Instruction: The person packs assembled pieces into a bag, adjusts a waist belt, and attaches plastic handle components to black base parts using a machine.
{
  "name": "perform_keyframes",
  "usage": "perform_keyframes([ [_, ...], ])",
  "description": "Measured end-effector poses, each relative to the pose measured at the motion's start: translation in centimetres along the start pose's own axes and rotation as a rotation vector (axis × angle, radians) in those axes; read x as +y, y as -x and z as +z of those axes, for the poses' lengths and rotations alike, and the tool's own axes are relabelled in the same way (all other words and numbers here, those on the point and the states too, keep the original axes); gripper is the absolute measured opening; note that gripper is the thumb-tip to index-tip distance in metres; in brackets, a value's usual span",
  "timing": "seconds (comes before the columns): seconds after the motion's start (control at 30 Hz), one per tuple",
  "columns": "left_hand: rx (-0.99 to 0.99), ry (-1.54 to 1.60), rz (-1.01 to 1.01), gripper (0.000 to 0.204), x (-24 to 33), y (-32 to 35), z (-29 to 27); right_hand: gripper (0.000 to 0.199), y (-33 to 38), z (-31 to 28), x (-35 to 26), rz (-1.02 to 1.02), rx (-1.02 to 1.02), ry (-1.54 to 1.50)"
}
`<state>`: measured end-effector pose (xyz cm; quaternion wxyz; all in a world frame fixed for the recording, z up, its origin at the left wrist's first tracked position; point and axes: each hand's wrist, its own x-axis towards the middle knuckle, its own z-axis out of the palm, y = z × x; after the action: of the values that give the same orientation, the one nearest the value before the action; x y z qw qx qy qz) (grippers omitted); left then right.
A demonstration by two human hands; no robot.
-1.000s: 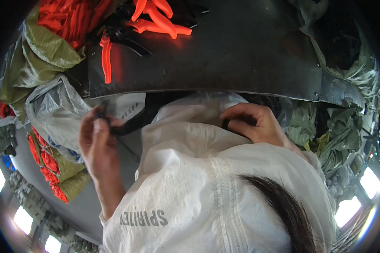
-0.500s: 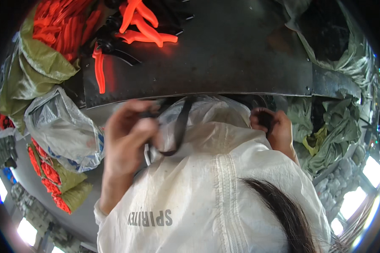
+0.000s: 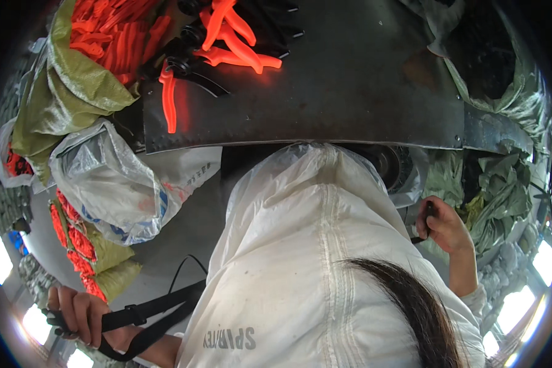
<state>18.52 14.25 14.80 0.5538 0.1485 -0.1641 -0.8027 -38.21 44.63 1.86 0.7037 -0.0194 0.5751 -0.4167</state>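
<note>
Clearly, the person's left hand (image 3: pixel 83 313) was closed around a black strap (image 3: pixel 159 302), out low beside the body on the left, well apart from the table. From where I stood, the strap's long axis ran slantwise: its held end pointed outward to the left, and the other way it climbed toward the white jacket (image 3: pixel 276 257), where the jacket's side hid the rest. It hung doubled, one band fairly straight, with a small black slider (image 3: pixel 136 314) on it, and a second sagging in a loop beneath.

On the other side, the right hand (image 3: pixel 451 228) was bent round a small dark piece (image 3: pixel 430 211), whose tail pointed down toward the jacket. I couldn't tell whether it belonged to the same strap.

In front of the person stood the dark metal table (image 3: pixel 356 104), orange-handled cutters (image 3: pixel 239 52) lying near its left end. Beside it, a green sack (image 3: pixel 73 101) bulged with orange handles (image 3: pixel 119 37), just above a clear plastic bag (image 3: pixel 107 178).
</note>
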Motion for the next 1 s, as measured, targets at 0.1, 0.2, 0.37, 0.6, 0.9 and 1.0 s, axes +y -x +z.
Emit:
perform_keyframes([
  [0.1, -0.219, -0.04, -0.271, 0.036, -3.5, -2.1, 0.8, 0.028, 1.6, 1.6, 0.6, -0.055, 0.06, 0.137],
  [0.2, -0.17, -0.204, -0.473, 0.04, -9.5, -2.8, 2.2, 0.027, 1.6, -0.5, 0.6, -0.131, 0.269, 0.28],
  [0.37, -0.09, -0.312, -0.345, 0.039, -12.4, -0.9, 2.5, 0.044, 6.0, -2.6, -8.5, -0.811, 0.61, -0.05],
  [0.6, 0.059, -0.98, -0.531, 0.033, -23.0, -6.3, -1.9, 0.044, -9.8, 12.0, -8.2, -0.196, -0.071, 0.121],
  [0.9, -0.114, -0.987, -0.891, 0.042, -29.1, -8.2, -2.5, 0.033, -12.4, 12.4, -4.9, -0.152, -0.314, 0.122],
  [1.0, -0.111, -0.968, -0.899, 0.042, -29.3, -8.6, -3.1, 0.027, -12.4, 11.6, -5.4, -0.112, -0.255, 0.29],
])
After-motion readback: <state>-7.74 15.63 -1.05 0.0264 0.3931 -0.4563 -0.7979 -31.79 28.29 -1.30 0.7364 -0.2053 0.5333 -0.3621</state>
